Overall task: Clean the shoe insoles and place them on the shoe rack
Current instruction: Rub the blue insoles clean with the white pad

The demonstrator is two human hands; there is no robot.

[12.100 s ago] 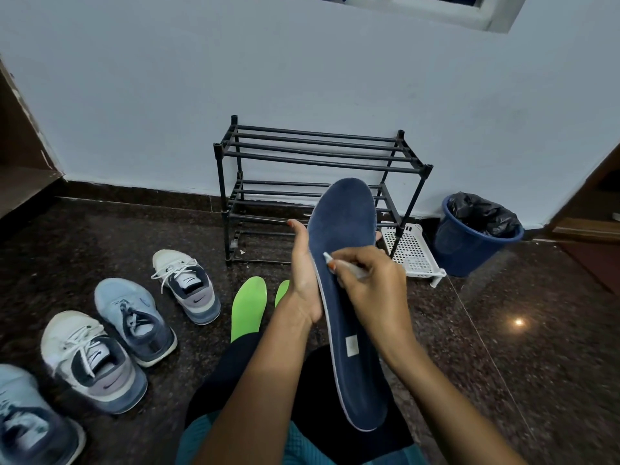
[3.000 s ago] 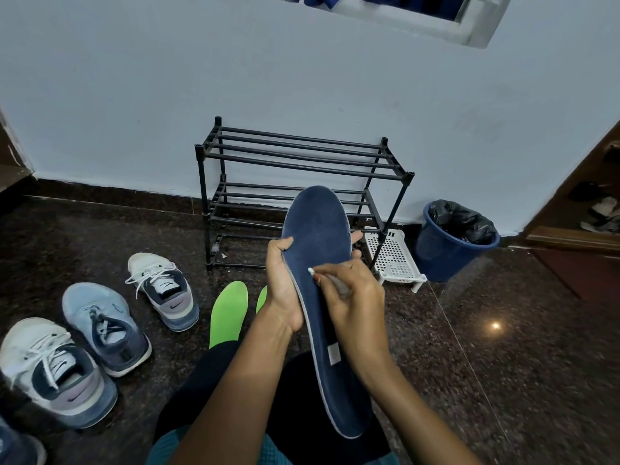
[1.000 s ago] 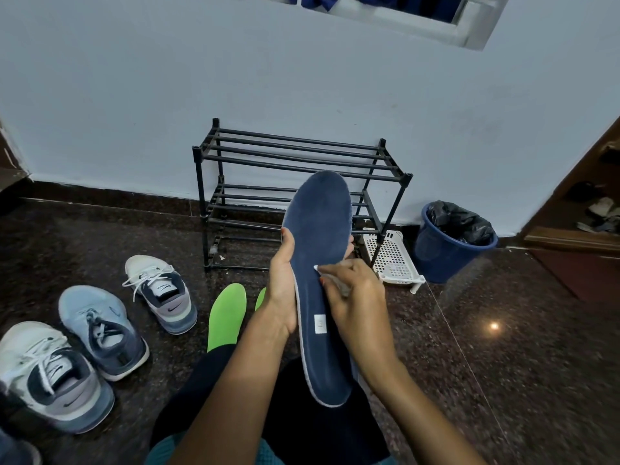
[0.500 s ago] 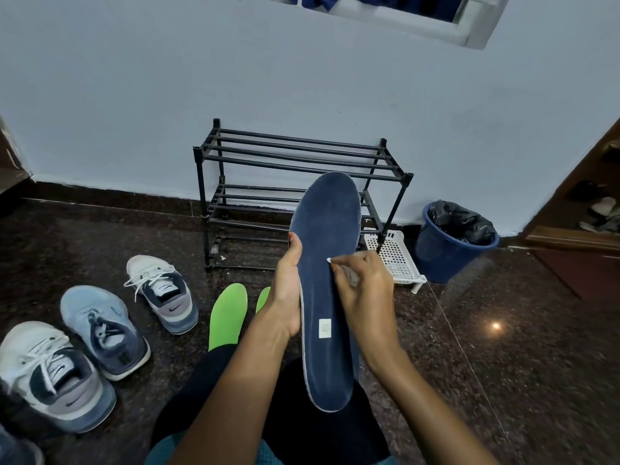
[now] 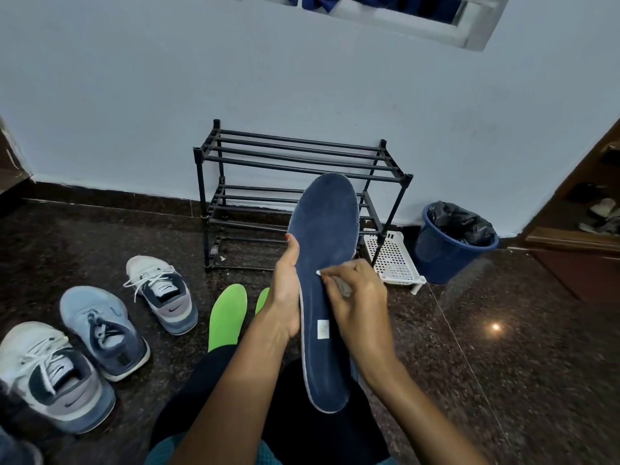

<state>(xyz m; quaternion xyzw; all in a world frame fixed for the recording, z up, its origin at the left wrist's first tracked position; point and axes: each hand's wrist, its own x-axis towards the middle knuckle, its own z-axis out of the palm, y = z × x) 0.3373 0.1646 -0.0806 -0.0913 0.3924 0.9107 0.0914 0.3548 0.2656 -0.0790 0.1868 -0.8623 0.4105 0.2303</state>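
**Blue insole braced upright for cleaning, rack just behind**

At the centre of the frame, the left hand grips the blue insole by its left edge. The thumb lies up along the rim and the fingers are hidden behind, so the top face is turned to the camera and backed from behind. The right hand pinches a small white-tipped tool and presses its tip on the insole's middle; what the tool is I cannot tell. The insole stands toe up with its heel just over the lap, which likely gives the working hand a steady surface.

Left of the hands, two green insoles lie on the dark floor, one partly hidden by the left wrist. Behind the toe, the shoe rack stands against the wall. Sneakers sit at lower left. A white perforated tray and a blue bin stand right of the rack.

The way up to the top tier looks open. Its bars are spaced, so the insole should go across them.
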